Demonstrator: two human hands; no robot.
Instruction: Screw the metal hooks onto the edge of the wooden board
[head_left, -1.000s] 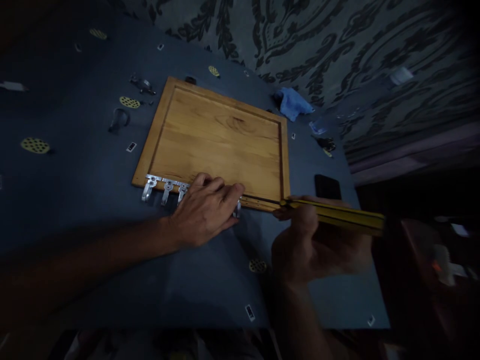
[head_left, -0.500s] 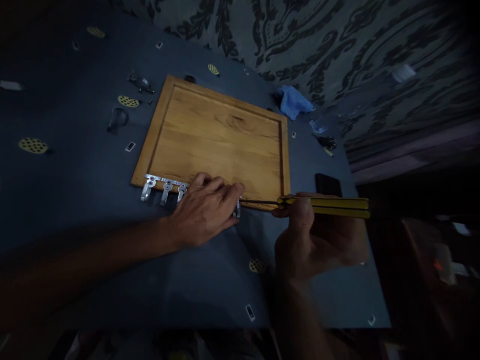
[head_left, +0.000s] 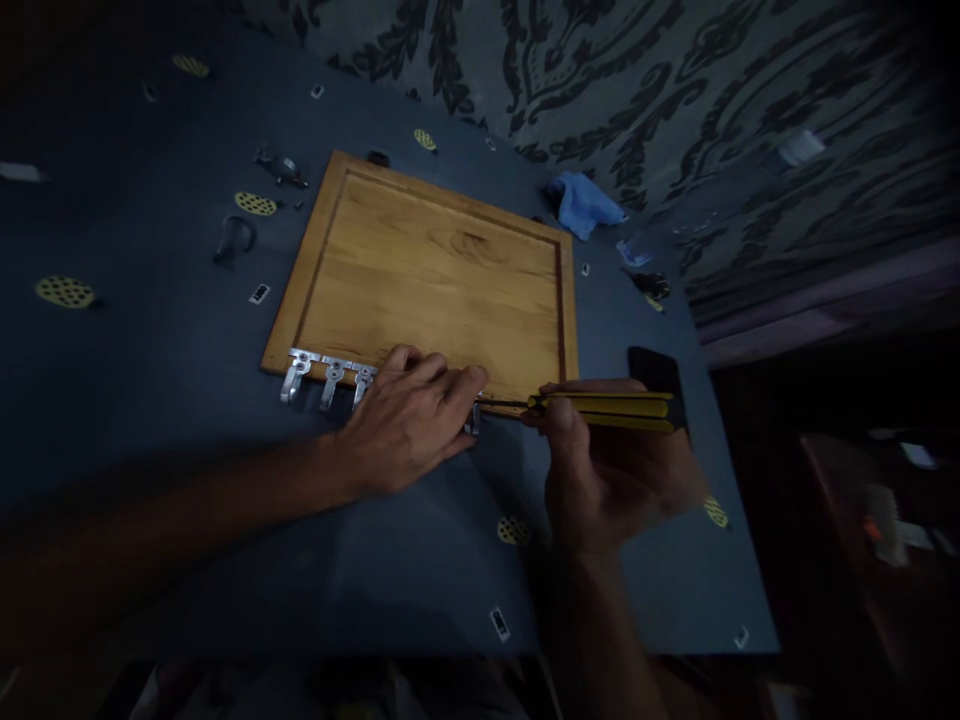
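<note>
A framed wooden board lies flat on the blue table, with a metal hook rail along its near edge. Curled over the rail and that edge, my left hand hides the rail's middle hooks. Its thumb and index finger are by the rail's right end. My right hand is closed round the yellow and black handle of a screwdriver. The thin shaft points left, lying nearly level, and reaches the rail's right end beside my left fingertips. A hand hides the exact contact of the tip.
Yellow dotted ovals and small printed labels mark the blue table. Loose metal pieces and a dark curved piece lie left of the board. On the right are a blue cloth and a flat black object.
My right hand has shifted a little left with the screwdriver, and the handle's far end has turned partly away. My left hand and the board stay in place.
</note>
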